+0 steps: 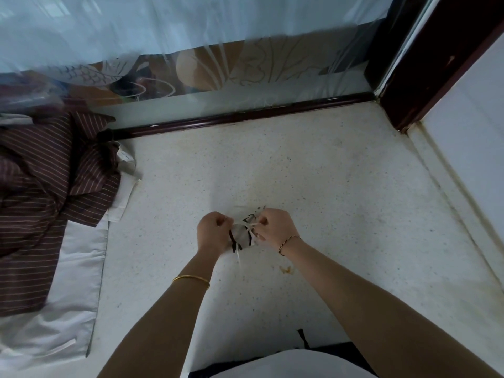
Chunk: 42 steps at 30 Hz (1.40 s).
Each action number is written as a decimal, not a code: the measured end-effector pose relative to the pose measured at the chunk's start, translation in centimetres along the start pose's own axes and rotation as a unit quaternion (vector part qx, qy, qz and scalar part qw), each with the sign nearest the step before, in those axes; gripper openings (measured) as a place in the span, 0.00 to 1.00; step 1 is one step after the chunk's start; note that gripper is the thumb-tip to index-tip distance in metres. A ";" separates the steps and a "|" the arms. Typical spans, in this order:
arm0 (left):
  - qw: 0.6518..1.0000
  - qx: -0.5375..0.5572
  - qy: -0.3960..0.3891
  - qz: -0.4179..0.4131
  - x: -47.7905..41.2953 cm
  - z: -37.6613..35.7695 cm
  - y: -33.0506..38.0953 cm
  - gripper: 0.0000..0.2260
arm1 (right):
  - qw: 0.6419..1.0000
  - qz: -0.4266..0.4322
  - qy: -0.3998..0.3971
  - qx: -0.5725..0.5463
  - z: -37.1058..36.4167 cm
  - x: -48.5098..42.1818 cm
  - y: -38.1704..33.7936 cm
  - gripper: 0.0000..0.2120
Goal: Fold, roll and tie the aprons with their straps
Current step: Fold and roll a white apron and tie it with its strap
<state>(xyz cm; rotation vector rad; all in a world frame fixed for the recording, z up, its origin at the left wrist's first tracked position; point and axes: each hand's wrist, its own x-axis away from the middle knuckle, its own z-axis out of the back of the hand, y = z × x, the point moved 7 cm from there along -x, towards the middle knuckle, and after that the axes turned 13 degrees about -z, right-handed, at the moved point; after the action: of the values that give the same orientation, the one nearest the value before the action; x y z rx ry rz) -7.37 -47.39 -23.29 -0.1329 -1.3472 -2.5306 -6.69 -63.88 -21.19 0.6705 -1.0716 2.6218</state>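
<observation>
A small rolled white apron (241, 236) with dark trim lies on the speckled white counter, wrapped by its thin white straps (246, 226). My left hand (214, 231) grips one strap end at the roll's left side. On the roll's right, my right hand (274, 226) pinches the other strap end. Both fists are curled and pull apart over the bundle. A loose strap tail hangs toward me below the roll. Most of the roll is hidden between my hands.
A heap of brown striped aprons (49, 181) lies on flat white cloth (68, 296) at the left. A dark wooden sill (245, 115) and glass pane bound the far edge; a dark frame post (425, 77) stands at the right. An orange stain (285, 269) marks the counter.
</observation>
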 end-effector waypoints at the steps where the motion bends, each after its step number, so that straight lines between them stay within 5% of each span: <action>1: 1.000 -0.013 0.003 0.016 -0.1 0.3 -0.5 0.08 | 0.996 0.011 0.002 0.086 0.0 0.1 0.0 0.05; 4: 0.999 -0.017 -0.010 0.049 -0.5 0.2 -1.8 0.08 | 0.988 -0.020 0.008 0.152 -0.2 0.0 1.2 0.07; 6: 0.998 -0.027 -0.015 0.062 -0.7 0.0 -2.0 0.09 | 0.993 -0.109 0.001 -0.043 -0.6 -0.2 2.8 0.12; 9: 0.997 -0.044 -0.009 0.066 -0.7 -0.1 -2.1 0.10 | 0.885 -0.260 -0.080 -0.378 -2.4 0.0 4.4 0.12; 11: 0.996 -0.061 -0.004 0.070 -0.7 -0.1 -2.1 0.08 | 0.824 -0.295 -0.129 -0.465 -3.3 0.4 4.3 0.12; 16: 0.995 -0.079 -0.002 0.067 -0.9 0.0 -1.8 0.11 | 0.908 -0.274 -0.110 -0.297 -2.7 0.5 4.5 0.14; 19: 0.994 -0.090 0.000 0.069 -1.1 -0.1 -2.1 0.11 | 0.971 -0.188 -0.087 -0.116 -1.7 0.0 4.4 0.16; 24: 0.988 -0.137 -0.010 0.073 -1.3 -0.2 -2.1 0.08 | 0.995 -0.075 -0.054 0.034 -1.4 -0.3 4.4 0.18; 33: 0.979 -0.174 -0.052 0.096 -1.4 -0.4 -2.2 0.04 | 0.988 -0.120 -0.086 0.035 -1.7 0.1 4.3 0.12; 38: 0.986 -0.090 -0.102 0.091 -1.6 0.0 -2.2 0.06 | 0.990 -0.105 -0.090 -0.029 -1.2 1.2 4.6 0.14; 42: 0.989 -0.142 0.006 -0.033 -3.3 4.7 3.2 0.17 | 0.986 -0.060 -0.075 -0.135 2.4 2.5 2.0 0.15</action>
<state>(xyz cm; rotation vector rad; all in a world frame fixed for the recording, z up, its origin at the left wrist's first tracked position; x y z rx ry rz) -3.53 -44.55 -18.74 -0.1311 -0.9946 -2.7625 -8.83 -66.92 -19.62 0.8488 -1.3512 2.2977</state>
